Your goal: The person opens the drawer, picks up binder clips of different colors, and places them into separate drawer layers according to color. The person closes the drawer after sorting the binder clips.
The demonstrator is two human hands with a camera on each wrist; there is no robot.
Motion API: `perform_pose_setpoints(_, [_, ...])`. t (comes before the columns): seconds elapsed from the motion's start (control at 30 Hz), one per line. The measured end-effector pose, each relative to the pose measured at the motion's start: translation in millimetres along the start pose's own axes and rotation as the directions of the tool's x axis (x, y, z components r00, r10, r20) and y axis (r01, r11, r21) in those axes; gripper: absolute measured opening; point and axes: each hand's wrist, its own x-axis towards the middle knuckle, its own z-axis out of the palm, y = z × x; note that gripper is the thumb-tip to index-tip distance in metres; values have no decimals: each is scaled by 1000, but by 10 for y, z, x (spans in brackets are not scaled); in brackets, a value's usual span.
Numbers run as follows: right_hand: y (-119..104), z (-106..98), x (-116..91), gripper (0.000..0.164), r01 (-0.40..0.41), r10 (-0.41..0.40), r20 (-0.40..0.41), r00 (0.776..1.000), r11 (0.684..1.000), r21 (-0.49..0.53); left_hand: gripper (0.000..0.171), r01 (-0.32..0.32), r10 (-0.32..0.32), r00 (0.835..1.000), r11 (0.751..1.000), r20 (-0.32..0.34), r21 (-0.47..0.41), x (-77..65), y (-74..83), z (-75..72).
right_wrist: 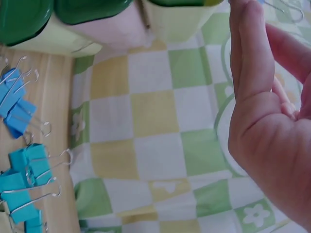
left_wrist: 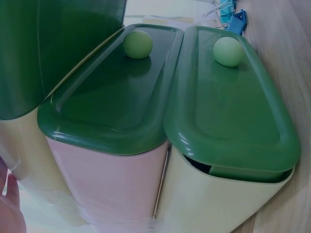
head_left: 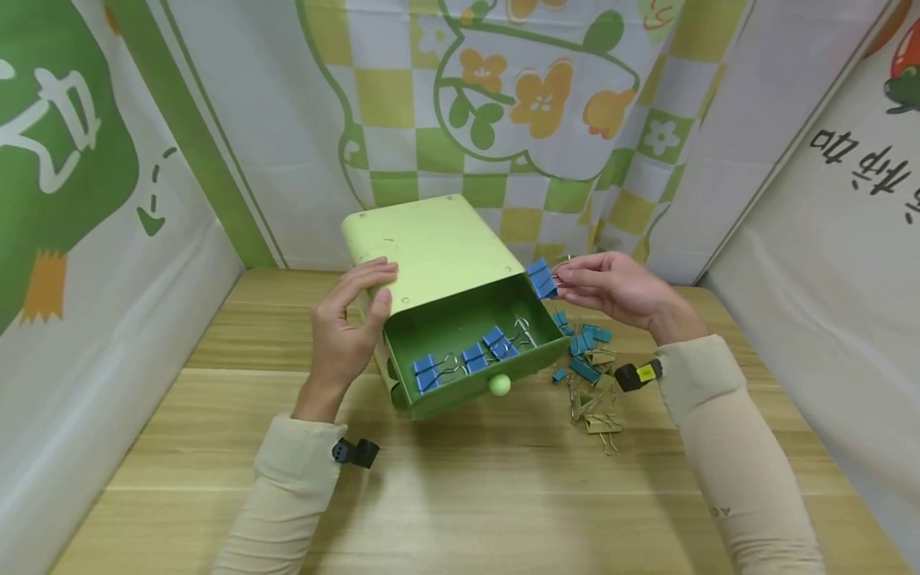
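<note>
A light green cabinet [head_left: 438, 247] stands on the table with its dark green top drawer [head_left: 460, 319] pulled out. Several blue binder clips [head_left: 426, 373] lie in that drawer. My left hand [head_left: 348, 327] rests on the cabinet's upper left edge, with fingers and thumb on the top. Just beyond the drawer's right side, my right hand [head_left: 618, 289] pinches a blue binder clip [head_left: 542, 279] by its wire handles. The right wrist view shows the right hand [right_wrist: 277, 111] from the side, and its clip is mostly out of frame.
Teal binder clips [head_left: 584, 342] and gold binder clips [head_left: 602, 423] lie in a loose pile right of the cabinet. Two lower drawers with round knobs [left_wrist: 137, 44] show in the left wrist view; the bottom drawer [left_wrist: 233, 102] has a narrow gap. A checkered curtain [head_left: 460, 160] hangs behind.
</note>
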Motion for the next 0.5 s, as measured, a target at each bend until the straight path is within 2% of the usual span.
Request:
perform_pose_setpoints(0.23, [-62, 143, -37, 23, -12, 21, 100, 995, 996, -93, 26, -5, 5, 1000, 1000, 1, -4, 11, 18, 3])
perform_pose_setpoints(0.37, [-72, 225, -16, 23, -17, 40, 109, 993, 980, -200, 26, -6, 6, 1000, 1000, 2, -4, 6, 6, -2])
perform_pose_setpoints(0.5, [-95, 328, 21, 34, -31, 64, 107, 992, 959, -283, 26, -5, 5, 1000, 1000, 2, 1, -2, -17, -5])
